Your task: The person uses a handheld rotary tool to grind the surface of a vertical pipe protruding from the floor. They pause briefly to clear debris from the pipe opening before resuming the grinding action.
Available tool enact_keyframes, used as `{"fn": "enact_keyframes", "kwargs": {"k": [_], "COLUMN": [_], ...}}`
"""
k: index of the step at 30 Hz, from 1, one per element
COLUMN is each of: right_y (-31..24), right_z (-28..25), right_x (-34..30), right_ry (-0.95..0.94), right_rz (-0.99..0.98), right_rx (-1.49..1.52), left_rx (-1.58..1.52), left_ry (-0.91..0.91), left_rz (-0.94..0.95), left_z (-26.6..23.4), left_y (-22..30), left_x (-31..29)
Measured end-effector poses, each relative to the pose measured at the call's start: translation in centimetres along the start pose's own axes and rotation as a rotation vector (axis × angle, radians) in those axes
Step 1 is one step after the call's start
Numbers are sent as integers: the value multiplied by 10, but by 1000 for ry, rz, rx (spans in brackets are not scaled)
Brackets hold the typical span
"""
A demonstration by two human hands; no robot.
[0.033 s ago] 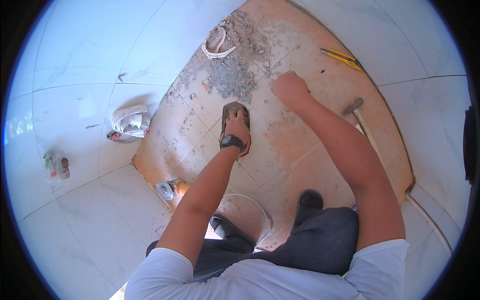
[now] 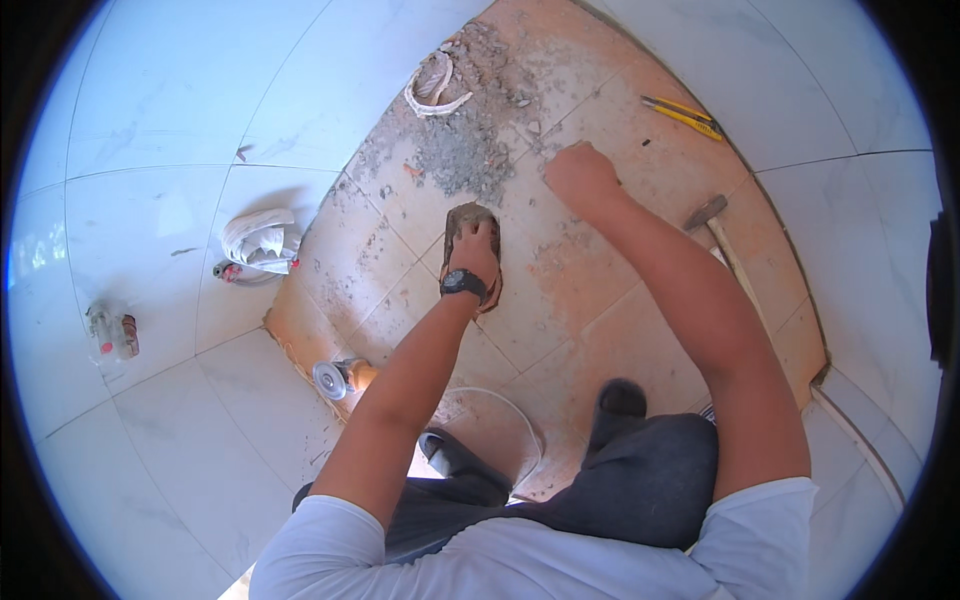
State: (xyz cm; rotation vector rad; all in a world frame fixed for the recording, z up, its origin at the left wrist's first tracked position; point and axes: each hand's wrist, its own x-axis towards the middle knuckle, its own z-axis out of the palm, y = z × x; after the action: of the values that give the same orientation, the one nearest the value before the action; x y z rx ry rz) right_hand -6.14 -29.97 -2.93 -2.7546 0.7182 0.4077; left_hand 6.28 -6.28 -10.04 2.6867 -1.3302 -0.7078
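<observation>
Left hand (image 2: 476,245) pressed down flat on a small dusty block (image 2: 470,222), maybe a sponge or a rubbing pad, too caked in grey dirt to tell which. Fingers wrapped over its top, gripping it. Block brown and grey, about as wide as the hand, sitting on the bare orange floor (image 2: 600,300) near the middle of the rough patch, just below a heap of grey rubble (image 2: 465,150). Black wristwatch (image 2: 463,283) on the left wrist. Right hand (image 2: 580,175) curled into a loose fist, knuckles down on the orange floor to the right of the rubble, holding nothing that shows. Hammer (image 2: 712,222) with a wooden handle lying on the floor just beside the right forearm. Two yellow tools (image 2: 682,115), thin like pencils or chisels, lying farther up, near the edge of the white tiles (image 2: 200,100). Loose loop of white strip (image 2: 435,90) at the top of the rubble. Crumpled white rag (image 2: 260,240) on the white tiles to the left, well apart from the block. Small clear bottle with red on it (image 2: 112,333) farther left. Angle grinder (image 2: 338,378) with a round shiny disc resting at the lower edge of the orange patch, near the left elbow. Dark trousers (image 2: 640,480) bent at the knee below.
</observation>
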Motion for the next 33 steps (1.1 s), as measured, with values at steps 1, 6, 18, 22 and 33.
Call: {"fn": "enact_keyframes", "kwargs": {"k": [1, 6, 18, 22, 33], "right_y": [-1, -1, 1, 1, 1], "right_z": [1, 1, -6, -4, -9], "right_x": [-1, -2, -3, -2, -3], "right_ry": [23, 42, 47, 41, 21], "right_rz": [-11, 9, 0, -1, 18], "right_rx": [-5, -15, -15, -27, 39], "left_rx": [15, 20, -179, -373, -725], "left_ry": [-6, -114, 103, 78, 452], "left_rz": [36, 102, 86, -113, -90], "left_z": [-1, -11, -10, -30, -120], "left_y": [-5, -21, -36, -25, -16], "left_x": [1, 24, 40, 45, 87]}}
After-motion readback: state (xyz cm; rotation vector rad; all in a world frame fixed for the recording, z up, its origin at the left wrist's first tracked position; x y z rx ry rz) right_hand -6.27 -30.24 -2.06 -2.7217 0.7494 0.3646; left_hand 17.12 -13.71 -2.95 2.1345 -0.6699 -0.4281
